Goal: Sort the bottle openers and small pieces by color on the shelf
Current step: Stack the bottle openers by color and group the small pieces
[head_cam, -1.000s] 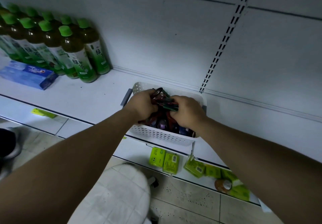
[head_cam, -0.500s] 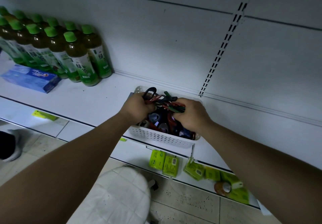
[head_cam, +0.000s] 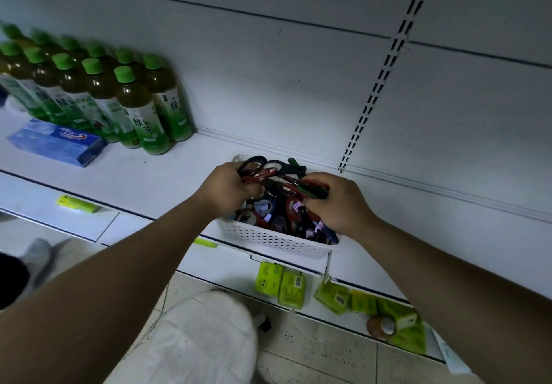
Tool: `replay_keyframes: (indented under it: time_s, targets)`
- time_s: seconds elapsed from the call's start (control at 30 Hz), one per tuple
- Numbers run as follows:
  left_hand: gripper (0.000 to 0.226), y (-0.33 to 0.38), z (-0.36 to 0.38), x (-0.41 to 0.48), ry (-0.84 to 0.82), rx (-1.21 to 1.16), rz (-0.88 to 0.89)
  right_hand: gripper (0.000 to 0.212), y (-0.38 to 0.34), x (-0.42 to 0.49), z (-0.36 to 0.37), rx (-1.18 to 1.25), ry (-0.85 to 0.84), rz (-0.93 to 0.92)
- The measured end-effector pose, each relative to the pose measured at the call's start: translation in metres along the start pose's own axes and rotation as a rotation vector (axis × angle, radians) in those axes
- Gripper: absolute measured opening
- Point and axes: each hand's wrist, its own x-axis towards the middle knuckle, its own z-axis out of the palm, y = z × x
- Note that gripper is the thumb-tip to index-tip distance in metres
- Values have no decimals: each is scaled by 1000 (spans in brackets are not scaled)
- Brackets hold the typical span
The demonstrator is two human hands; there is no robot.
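A white perforated basket [head_cam: 268, 241] sits at the front edge of the white shelf [head_cam: 143, 174], full of red, black and dark blue bottle openers and small pieces [head_cam: 276, 215]. My left hand [head_cam: 227, 188] grips a bunch of openers [head_cam: 260, 168] with black and red loops, held just above the basket's left side. My right hand [head_cam: 334, 201] grips the other end of the bunch, where red and green pieces [head_cam: 313, 189] stick out. The bunch spans between both hands over the basket.
Several green-capped tea bottles [head_cam: 134, 106] stand at the shelf's back left, a blue toothpaste box [head_cam: 56, 141] in front of them. Green packets [head_cam: 280, 285] hang and lie on the lower shelf. The tiled floor lies below.
Both hands have lifted the bunch of openers up out of the basket, and its black and red loops now show above my left hand.
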Motion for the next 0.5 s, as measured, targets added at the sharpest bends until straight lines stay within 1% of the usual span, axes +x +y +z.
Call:
replay_keyframes:
  time_s: [0.1, 0.3, 0.43, 0.5]
  targets:
    - [14, 1, -5, -1, 19, 65, 5, 40, -2, -4, -5, 21, 16, 28]
    - [4, -1, -10, -7, 15, 149, -22, 36, -2, -11, -6, 5, -54, 44]
    - [14, -1, -14, -14, 12, 142, -18, 35, -5, -14, -8, 18, -58, 42]
    - [15, 1, -14, -18, 21, 121, -25, 36, -8, -16, -9, 40, -44, 47]
